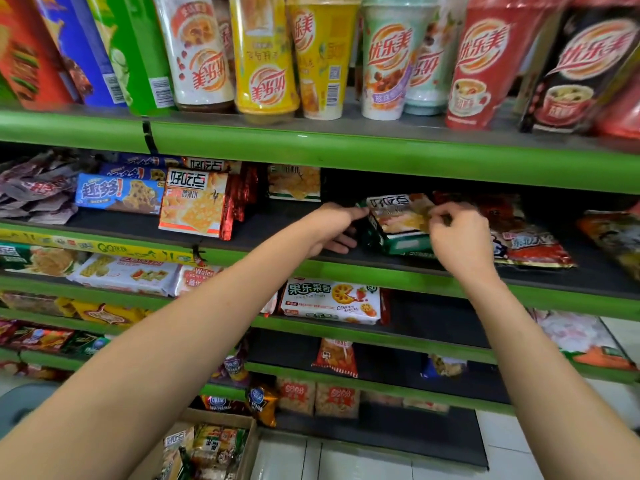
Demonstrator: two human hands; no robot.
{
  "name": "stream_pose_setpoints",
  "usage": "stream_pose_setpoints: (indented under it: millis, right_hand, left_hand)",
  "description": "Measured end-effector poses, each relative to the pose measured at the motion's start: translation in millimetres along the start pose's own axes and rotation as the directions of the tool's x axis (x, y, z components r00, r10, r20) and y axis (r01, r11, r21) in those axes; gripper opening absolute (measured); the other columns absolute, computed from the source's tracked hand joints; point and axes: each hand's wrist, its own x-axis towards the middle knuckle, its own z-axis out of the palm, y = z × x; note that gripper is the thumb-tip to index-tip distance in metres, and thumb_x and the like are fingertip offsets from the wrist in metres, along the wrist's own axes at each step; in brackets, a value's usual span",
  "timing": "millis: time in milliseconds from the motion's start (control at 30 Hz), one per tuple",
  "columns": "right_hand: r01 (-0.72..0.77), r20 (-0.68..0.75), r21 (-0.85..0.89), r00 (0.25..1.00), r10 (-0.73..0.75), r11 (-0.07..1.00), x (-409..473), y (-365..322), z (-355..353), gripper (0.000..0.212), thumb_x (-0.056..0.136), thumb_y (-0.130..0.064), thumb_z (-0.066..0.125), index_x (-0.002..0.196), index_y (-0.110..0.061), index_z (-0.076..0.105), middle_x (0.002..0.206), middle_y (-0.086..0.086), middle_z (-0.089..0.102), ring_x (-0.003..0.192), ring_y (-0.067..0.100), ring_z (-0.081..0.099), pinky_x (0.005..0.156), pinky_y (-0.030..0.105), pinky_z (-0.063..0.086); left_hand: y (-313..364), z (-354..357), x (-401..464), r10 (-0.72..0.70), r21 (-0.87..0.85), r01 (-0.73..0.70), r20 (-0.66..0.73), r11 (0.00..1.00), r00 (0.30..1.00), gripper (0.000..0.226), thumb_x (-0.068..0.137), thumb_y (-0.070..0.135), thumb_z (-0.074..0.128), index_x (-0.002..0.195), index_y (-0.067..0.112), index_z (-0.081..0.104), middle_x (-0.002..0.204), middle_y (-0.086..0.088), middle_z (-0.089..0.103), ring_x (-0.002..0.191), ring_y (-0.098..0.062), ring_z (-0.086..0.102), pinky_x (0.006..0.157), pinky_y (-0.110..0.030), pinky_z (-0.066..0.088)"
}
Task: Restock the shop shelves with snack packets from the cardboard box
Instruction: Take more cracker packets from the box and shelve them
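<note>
Snack packet (398, 221), green-edged with cracker artwork and black characters, upright on second shelf (381, 265). Left grip (334, 226) curled round packet's left edge; right grip (460, 237) pinching its top right corner. Cardboard box (221, 445) far below both grips, packets inside.

left hand (334, 226) + right hand (457, 237) — grip snack packet (398, 216) | green shelf (381, 268)

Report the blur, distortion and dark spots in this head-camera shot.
Head view: wide-angle bending bows the green shelf edge; motion blur smears the snack packet gripped by the left hand and right hand; shelf recesses behind lie in shadow; the cardboard box is soft at the bottom.
</note>
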Motion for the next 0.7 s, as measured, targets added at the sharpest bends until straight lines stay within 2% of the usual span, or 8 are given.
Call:
stream_pose_setpoints:
  millis: [100,167,333,400,467,533,633,700]
  right_hand:
    - [-0.085,0.035,-0.066,0.996,0.088,0.994,7,18,3,0.026,0.089,-0.018,0.053,0.109,-0.013,0.068,0.114,0.020,0.066,0.114,0.038,0.051,0.092,0.034,0.032]
    - [-0.139,0.054,-0.074,0.988,0.143,0.987,10,22,5,0.029,0.089,-0.022,0.051,0.115,-0.015,0.064,0.118,0.021,0.063,0.117,0.040,0.045,0.096,0.035,0.029]
    - [-0.175,0.069,-0.082,0.981,0.181,0.981,7,9,6,0.033,0.087,-0.029,0.054,0.118,-0.021,0.062,0.113,0.018,0.067,0.118,0.040,0.042,0.096,0.041,0.037]
    - [-0.135,0.096,-0.066,0.985,0.141,0.989,1,-1,12,0.033,0.086,-0.030,0.059,0.118,-0.020,0.060,0.110,0.017,0.068,0.118,0.040,0.043,0.094,0.041,0.039]
    - [-0.089,0.114,-0.023,0.989,0.091,0.996,-3,-13,19,0.037,0.084,-0.028,0.063,0.120,-0.018,0.059,0.109,0.016,0.068,0.115,0.039,0.049,0.093,0.042,0.044]
    - [-0.075,0.138,0.065,0.988,0.066,0.995,-6,-27,28,0.042,0.083,-0.025,0.066,0.123,-0.016,0.056,0.104,0.009,0.066,0.107,0.034,0.057,0.085,0.037,0.047]
    - [-0.035,0.174,0.199,0.985,0.000,0.979,-11,-51,46,0.040,0.085,-0.018,0.068,0.122,-0.015,0.053,0.088,-0.007,0.060,0.091,0.022,0.061,0.074,0.032,0.045]
    - [0.006,0.169,0.304,0.984,-0.060,0.953,-13,-66,62,0.035,0.086,-0.008,0.065,0.118,-0.015,0.053,0.093,-0.002,0.061,0.089,0.021,0.063,0.076,0.036,0.051]
  left_hand:
    - [2,8,-1,-0.005,0.038,0.004,0.022,0.999,1.000,0.047,0.094,0.037,0.064,0.128,0.006,0.056,0.114,-0.010,0.064,0.074,-0.020,0.067,0.046,-0.023,0.053]
    - [2,10,-1,-0.014,0.025,0.014,0.028,1.000,0.999,0.045,0.094,0.033,0.064,0.128,0.006,0.056,0.118,-0.010,0.063,0.075,-0.020,0.068,0.047,-0.023,0.053]
    - [3,11,-6,-0.034,-0.091,0.040,0.071,0.995,0.997,0.052,0.092,0.041,0.065,0.133,0.011,0.055,0.120,-0.014,0.062,0.081,-0.022,0.068,0.052,-0.026,0.055]
    - [1,9,-7,-0.017,-0.157,0.029,0.072,0.987,0.997,0.054,0.089,0.037,0.071,0.133,0.011,0.055,0.128,-0.013,0.061,0.098,-0.025,0.066,0.060,-0.031,0.057]
    - [-1,-2,-7,0.001,-0.214,0.009,0.050,0.977,0.999,0.054,0.086,0.022,0.074,0.134,0.008,0.054,0.134,-0.011,0.060,0.118,-0.027,0.058,0.071,-0.035,0.057]
    - [-5,-22,-10,0.001,-0.258,0.007,0.029,0.966,1.000,0.045,0.086,0.010,0.072,0.129,0.005,0.058,0.132,-0.011,0.064,0.121,-0.026,0.058,0.087,-0.038,0.053]
    - [-15,-60,-12,0.003,-0.325,-0.016,-0.040,0.945,0.999,0.036,0.085,0.000,0.068,0.120,0.003,0.061,0.129,-0.011,0.065,0.128,-0.025,0.054,0.115,-0.040,0.032]
    - [-24,-83,-13,0.033,-0.377,-0.063,-0.087,0.924,0.996,0.037,0.084,-0.010,0.064,0.114,0.012,0.058,0.123,-0.012,0.067,0.127,-0.027,0.055,0.119,-0.045,0.028]
